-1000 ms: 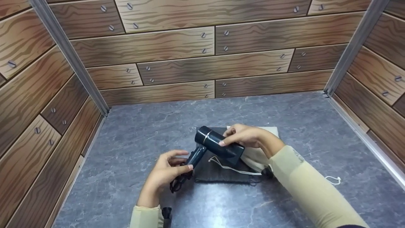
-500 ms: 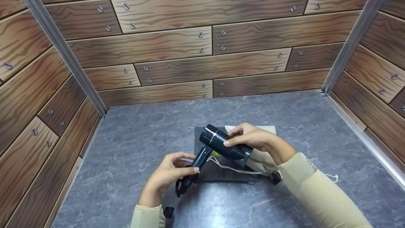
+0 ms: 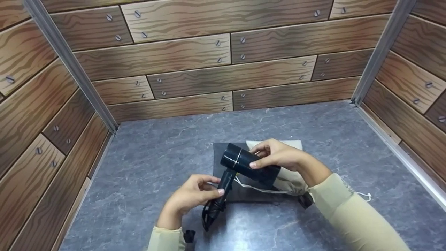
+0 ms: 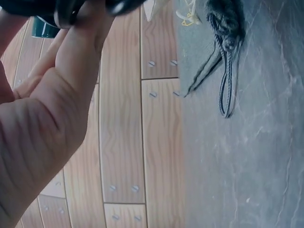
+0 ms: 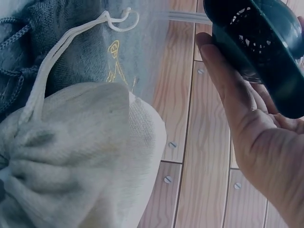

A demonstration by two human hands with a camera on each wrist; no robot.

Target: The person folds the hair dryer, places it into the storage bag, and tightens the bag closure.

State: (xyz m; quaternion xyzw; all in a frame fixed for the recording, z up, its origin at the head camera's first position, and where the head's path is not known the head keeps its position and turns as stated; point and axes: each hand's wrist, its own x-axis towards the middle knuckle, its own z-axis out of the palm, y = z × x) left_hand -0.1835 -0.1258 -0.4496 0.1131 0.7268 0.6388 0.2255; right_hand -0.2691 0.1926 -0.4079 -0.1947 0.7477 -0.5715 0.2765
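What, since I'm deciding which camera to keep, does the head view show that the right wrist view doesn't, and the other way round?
Only the head view: the beige sleeves and the black cord bundle.
Only the right wrist view: the slotted grille in the hair dryer.
Both: the dryer in the right hand, the cream pouch, the dark pouch and the wood-patterned wall.

A staged booth (image 3: 271,92) is suggested: a grey marble-patterned surface (image 3: 156,150) is enclosed left, right and far by wood-print panels (image 3: 188,21), framed with metal corner posts (image 3: 74,66).
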